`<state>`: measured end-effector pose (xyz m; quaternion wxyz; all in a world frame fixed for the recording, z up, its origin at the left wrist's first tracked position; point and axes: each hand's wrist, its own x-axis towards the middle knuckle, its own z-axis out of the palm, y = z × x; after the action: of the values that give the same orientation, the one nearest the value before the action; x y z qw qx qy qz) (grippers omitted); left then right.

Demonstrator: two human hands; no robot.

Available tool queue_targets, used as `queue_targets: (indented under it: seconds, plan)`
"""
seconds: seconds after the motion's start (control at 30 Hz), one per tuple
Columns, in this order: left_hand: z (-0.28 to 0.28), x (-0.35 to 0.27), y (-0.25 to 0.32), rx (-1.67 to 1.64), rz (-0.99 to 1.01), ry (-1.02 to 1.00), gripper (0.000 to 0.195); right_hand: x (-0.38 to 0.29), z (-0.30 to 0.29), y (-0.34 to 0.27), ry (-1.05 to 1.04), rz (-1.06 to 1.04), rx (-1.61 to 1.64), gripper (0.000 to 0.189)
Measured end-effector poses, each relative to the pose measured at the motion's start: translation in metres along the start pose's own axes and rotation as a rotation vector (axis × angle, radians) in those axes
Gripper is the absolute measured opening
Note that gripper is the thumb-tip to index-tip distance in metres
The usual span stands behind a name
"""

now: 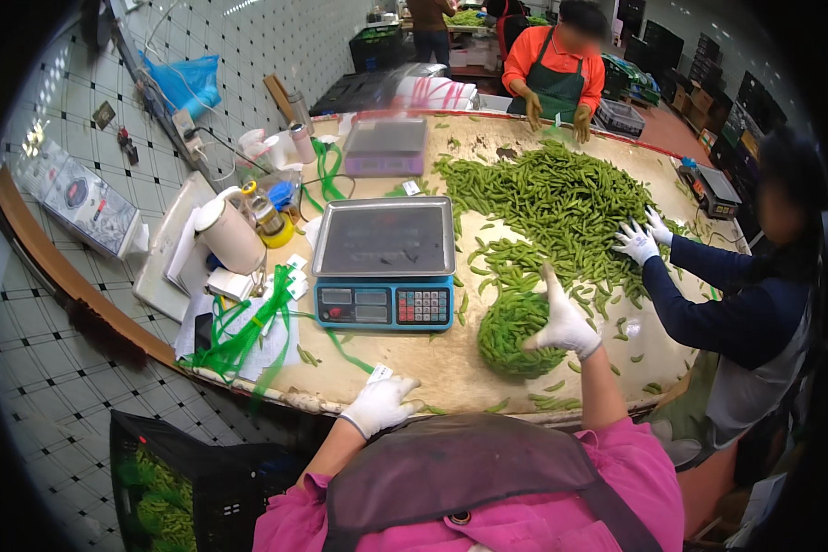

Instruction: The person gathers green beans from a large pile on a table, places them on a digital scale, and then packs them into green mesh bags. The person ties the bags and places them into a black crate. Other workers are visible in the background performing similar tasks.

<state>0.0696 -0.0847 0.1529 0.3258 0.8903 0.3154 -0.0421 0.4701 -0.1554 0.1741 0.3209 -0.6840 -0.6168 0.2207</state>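
Note:
My right hand (567, 323), in a white knitted glove, is spread with thumb and fingers apart. It is over the right side of a green mesh bag (514, 341) full of green bean pods; whether it touches the bag is unclear. My left hand (381, 407), gloved too, lies at the table's near edge beside a white tag (379, 373) on a green mesh strip. Its palm side is hidden. Beyond it stands a blue weighing scale (384, 303) with a bare steel pan (384, 236). A large heap of loose pods (559, 193) covers the table's middle right.
Left of the scale are green mesh nets (265, 324), a phone (203, 332), a white jug (229, 231) and a jar (262, 210). A black crate (200, 483) stands below left. Co-workers' gloved hands (636, 241) touch the heap at right; another person (555, 69) works opposite.

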Motion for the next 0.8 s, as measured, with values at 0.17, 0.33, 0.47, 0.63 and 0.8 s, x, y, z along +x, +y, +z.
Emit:
queue_targets:
  seconds: [0.17, 0.33, 0.47, 0.63, 0.8]
  plan:
    - [-0.011, -0.008, -0.013, -0.009, 0.058, 0.023, 0.05, 0.022, 0.04, -0.001, -0.111, 0.08, 0.032, 0.067]
    - [-0.02, -0.024, -0.029, 0.028, 0.019, -0.042, 0.054, 0.034, 0.008, -0.035, 0.091, 0.149, 0.379, 0.02]
    - [-0.022, -0.03, -0.039, -0.016, -0.014, -0.097, 0.055, 0.06, -0.022, -0.092, 0.181, 0.269, 0.992, 0.025]
    - [-0.024, -0.029, -0.049, -0.047, 0.017, -0.053, 0.055, 0.111, -0.041, -0.165, 0.351, 0.172, 1.402, 0.029]
    - [-0.028, -0.029, -0.059, -0.106, 0.104, -0.011, 0.06, 0.168, -0.055, -0.21, 0.46, 0.03, 1.547, 0.029]
